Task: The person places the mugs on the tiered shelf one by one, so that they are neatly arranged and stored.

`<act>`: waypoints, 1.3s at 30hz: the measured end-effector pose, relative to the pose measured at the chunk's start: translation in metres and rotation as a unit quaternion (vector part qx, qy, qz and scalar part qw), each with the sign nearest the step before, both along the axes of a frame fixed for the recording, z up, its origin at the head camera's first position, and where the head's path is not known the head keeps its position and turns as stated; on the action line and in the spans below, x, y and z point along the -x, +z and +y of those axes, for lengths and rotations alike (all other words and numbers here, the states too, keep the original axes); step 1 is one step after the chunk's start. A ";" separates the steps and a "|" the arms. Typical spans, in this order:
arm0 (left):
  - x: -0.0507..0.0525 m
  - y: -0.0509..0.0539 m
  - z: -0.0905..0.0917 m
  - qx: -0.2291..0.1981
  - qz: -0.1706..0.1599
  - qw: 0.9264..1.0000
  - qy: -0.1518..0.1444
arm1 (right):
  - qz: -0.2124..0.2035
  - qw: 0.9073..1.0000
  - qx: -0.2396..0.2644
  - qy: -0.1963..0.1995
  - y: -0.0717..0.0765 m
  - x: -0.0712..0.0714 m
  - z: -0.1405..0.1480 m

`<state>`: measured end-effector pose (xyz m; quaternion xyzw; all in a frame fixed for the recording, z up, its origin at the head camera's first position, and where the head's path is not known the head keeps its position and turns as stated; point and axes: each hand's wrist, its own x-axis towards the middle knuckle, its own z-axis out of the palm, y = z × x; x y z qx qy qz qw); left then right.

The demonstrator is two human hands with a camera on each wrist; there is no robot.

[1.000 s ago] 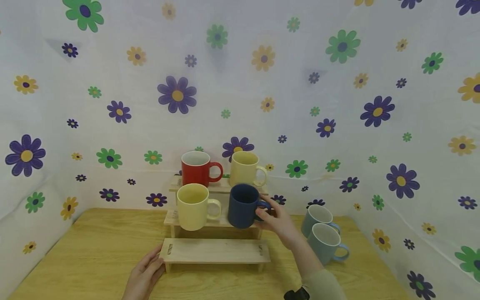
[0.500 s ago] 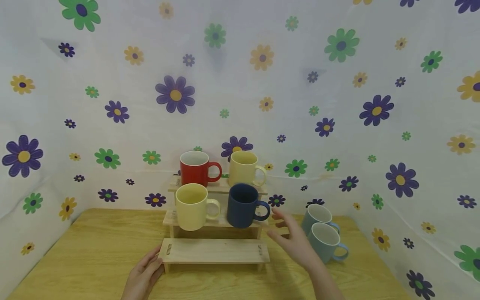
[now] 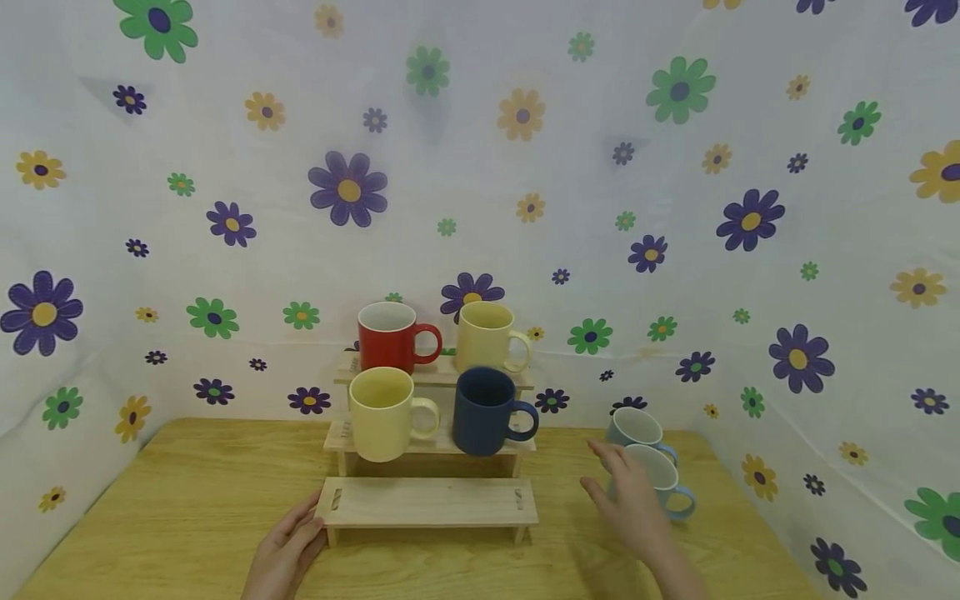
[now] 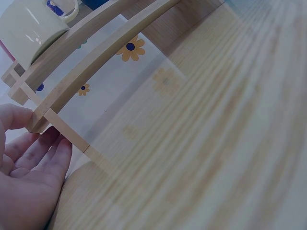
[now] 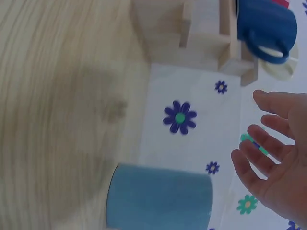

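My left hand [image 3: 281,552] holds the left end of the three-step wooden shelf [image 3: 431,502]. In the left wrist view the thumb is at the board's end, with the fingers [image 4: 48,148] by the leg below. My right hand [image 3: 632,504] hangs with fingers apart and nothing in them, partly covering the nearer light blue mug [image 3: 660,473]. In the right wrist view that mug's side [image 5: 158,199] lies below the fingers, apart from them. Just behind it stands a second light blue mug [image 3: 636,427]. A dark blue mug [image 3: 482,415] sits upright on the middle step.
Left of the dark blue mug is a pale yellow mug [image 3: 381,417]. The top step bears a red mug [image 3: 385,340] and another pale yellow mug [image 3: 483,337]. The lowest board is bare. A flowered white cloth [image 3: 420,258] encloses the wooden table [image 3: 187,500].
My right hand has let go of the dark blue mug's handle and moved right, over to the light blue mugs. The dark blue mug stays on the middle step. My left hand keeps its place.
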<state>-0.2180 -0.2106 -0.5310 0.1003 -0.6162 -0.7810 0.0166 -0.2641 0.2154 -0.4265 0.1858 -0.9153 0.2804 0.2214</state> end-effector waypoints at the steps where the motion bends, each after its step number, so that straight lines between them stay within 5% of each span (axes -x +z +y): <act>1: 0.000 0.000 0.000 0.001 -0.001 1.000 0.001 | 0.000 1.000 -0.009 -0.007 -0.002 0.001 0.004; 4: 0.000 0.001 0.000 0.004 0.000 1.000 0.000 | 0.006 0.999 -0.022 -0.023 -0.006 0.004 0.018; 11: 0.000 0.000 0.000 0.007 -0.001 1.000 0.003 | 0.138 0.987 -0.064 -0.046 -0.019 0.016 0.054; 25: -0.001 0.000 0.000 0.012 -0.002 1.000 0.000 | -0.021 0.990 -0.065 -0.122 -0.020 0.017 0.091; 39: -0.001 0.001 0.000 0.011 -0.001 1.000 -0.007 | -0.114 0.987 -0.031 -0.107 -0.023 0.020 0.105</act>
